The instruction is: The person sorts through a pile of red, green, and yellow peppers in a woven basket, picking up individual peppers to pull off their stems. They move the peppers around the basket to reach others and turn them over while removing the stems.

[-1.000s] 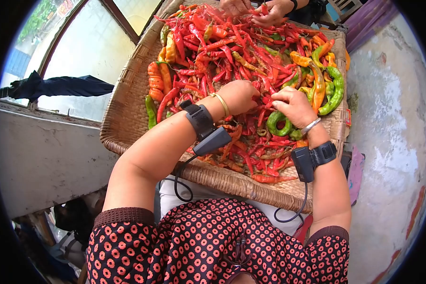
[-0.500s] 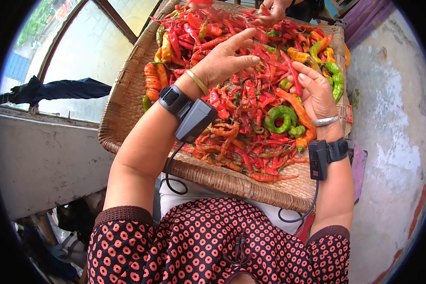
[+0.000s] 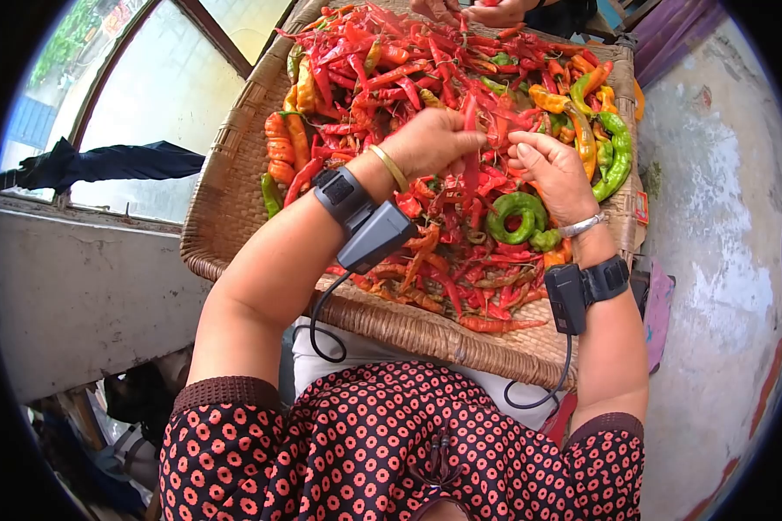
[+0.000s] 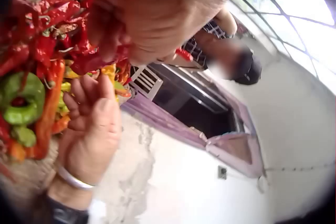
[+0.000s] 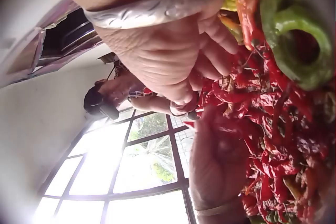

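My left hand (image 3: 430, 148) grips a long red pepper (image 3: 471, 165) between thumb and fingers, above the pile of red peppers (image 3: 356, 65). To its right, slightly apart, my right hand (image 3: 554, 178) has its fingers curled and thumb against the index finger. In the right wrist view a small dark bit, which looks like a stem (image 5: 192, 115), shows at the fingertips of my right hand (image 5: 163, 58). A curled green pepper (image 3: 517, 217) lies just below that hand. The left wrist view shows my right hand (image 4: 94, 124) palm side, beside orange and green peppers.
The peppers lie in a large woven basket (image 3: 408, 334). Another person's hands (image 3: 495, 12) are over its far edge. Green and orange peppers (image 3: 615, 156) line the right side. A window and a dark folded umbrella (image 3: 131, 161) are at left, a wall at right.
My left hand was open half a second ago and now grips a red pepper. My right hand, which held a long red pepper, has moved left and curled its fingers.
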Motion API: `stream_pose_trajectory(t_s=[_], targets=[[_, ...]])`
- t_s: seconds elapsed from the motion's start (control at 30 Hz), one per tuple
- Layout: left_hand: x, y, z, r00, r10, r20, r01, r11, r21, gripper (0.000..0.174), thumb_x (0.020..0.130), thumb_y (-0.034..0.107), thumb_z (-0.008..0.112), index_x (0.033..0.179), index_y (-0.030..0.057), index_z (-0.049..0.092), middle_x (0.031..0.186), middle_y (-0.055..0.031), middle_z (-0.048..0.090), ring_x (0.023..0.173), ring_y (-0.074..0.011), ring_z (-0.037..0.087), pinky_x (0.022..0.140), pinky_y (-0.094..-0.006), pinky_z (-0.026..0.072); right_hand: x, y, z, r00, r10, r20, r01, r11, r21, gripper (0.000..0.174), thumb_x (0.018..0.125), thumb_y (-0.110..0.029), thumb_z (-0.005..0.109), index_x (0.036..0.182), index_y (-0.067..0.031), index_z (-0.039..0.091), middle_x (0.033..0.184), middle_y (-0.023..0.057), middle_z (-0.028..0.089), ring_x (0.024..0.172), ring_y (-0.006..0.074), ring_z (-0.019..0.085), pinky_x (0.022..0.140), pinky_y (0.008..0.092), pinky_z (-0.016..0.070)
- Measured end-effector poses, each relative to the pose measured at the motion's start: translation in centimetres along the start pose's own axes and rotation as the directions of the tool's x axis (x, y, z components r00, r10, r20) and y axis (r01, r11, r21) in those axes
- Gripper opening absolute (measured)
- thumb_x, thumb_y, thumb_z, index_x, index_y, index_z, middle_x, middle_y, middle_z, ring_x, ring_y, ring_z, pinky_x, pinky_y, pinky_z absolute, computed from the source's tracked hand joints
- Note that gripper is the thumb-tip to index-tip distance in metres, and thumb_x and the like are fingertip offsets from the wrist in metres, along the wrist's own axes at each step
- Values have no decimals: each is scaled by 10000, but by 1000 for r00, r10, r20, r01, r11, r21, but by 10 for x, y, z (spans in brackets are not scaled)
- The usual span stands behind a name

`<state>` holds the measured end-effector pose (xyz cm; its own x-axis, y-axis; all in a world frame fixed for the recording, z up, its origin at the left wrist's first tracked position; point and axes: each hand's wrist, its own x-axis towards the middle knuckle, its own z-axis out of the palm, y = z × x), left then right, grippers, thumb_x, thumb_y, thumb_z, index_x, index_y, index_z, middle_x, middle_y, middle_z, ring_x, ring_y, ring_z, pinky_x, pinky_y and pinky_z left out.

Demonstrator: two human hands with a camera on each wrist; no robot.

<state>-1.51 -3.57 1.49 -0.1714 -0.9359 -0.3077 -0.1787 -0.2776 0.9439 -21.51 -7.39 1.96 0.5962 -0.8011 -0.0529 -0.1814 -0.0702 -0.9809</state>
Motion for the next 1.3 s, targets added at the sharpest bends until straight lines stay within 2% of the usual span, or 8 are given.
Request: stream_pose_trajectory(t_s=[0.13, 0.23, 0.3, 0.43, 0.7, 0.87, 1.0, 1.3], targets=[[8, 7, -2, 935, 231, -270, -337, 818, -467, 282, 874, 216, 540, 1065, 11, 563, 724, -15, 595, 638, -70, 562, 539, -199, 447, -1, 8, 4, 976, -209, 51, 205, 825, -527, 238, 801, -193, 579, 958, -18, 614, 900, 98, 618, 816, 218, 595, 729, 316, 464], [9, -6, -7, 983, 167, -71, -163, 985, 62, 283, 854, 215, 557, 1070, 33, 580, 891, -59, 612, 730, -107, 586, 637, -250, 477, -2, 19, 9, 945, -261, 195, 318, 612, -724, 179, 758, -173, 580, 864, -36, 625, 823, 125, 586, 801, 320, 554, 732, 389, 452], [11, -17, 3, 971, 226, 74, -226, 782, 581, 238, 805, 184, 582, 999, 50, 615, 947, -102, 599, 770, -174, 598, 696, -298, 484, -2, 24, 10, 946, -171, 274, 323, 444, -836, 161, 754, -184, 585, 834, -51, 627, 801, 113, 576, 808, 306, 542, 745, 373, 446], [14, -47, 21, 838, 501, 217, -481, 488, 729, 232, 723, 127, 574, 938, 55, 625, 976, -119, 566, 876, -296, 569, 752, -369, 479, -6, 27, 20, 949, -110, 295, 315, 360, -878, 209, 731, -259, 611, 817, -69, 631, 924, 92, 553, 913, 277, 510, 793, 387, 422], [16, -48, 24, 940, 292, 175, -275, 348, 896, 161, 744, 160, 553, 856, 63, 615, 977, -100, 574, 800, -282, 592, 694, -388, 491, -1, 29, 20, 973, -18, 232, 223, 354, -908, 216, 724, -290, 614, 841, -110, 638, 930, 82, 560, 930, 273, 515, 800, 387, 417], [15, -48, 18, 926, 336, 173, -296, 359, 885, 152, 730, 200, 566, 749, 64, 633, 773, -117, 608, 719, -292, 595, 646, -391, 485, 2, 36, 13, 991, 45, 126, 51, 743, -667, 207, 745, -258, 605, 867, -91, 616, 888, 107, 600, 847, 286, 573, 744, 370, 456], [11, -33, 6, 942, 310, 130, -270, 466, 843, 180, 701, 227, 603, 724, 56, 655, 657, -134, 601, 626, -300, 592, 602, -374, 480, -3, 45, 23, 997, -40, 62, 74, 521, -850, 280, 737, -212, 616, 986, -95, 564, 932, 118, 598, 891, 300, 568, 761, 398, 455], [0, 0, -27, 919, 394, 25, -302, 659, 689, 144, 685, 165, 623, 726, 29, 646, 595, -125, 580, 514, -178, 555, 519, -296, 450, 1, 29, 33, 999, 38, -30, -45, 520, -853, 381, 683, -245, 671, 994, -62, 548, 933, 138, 601, 887, 314, 570, 766, 399, 455]])
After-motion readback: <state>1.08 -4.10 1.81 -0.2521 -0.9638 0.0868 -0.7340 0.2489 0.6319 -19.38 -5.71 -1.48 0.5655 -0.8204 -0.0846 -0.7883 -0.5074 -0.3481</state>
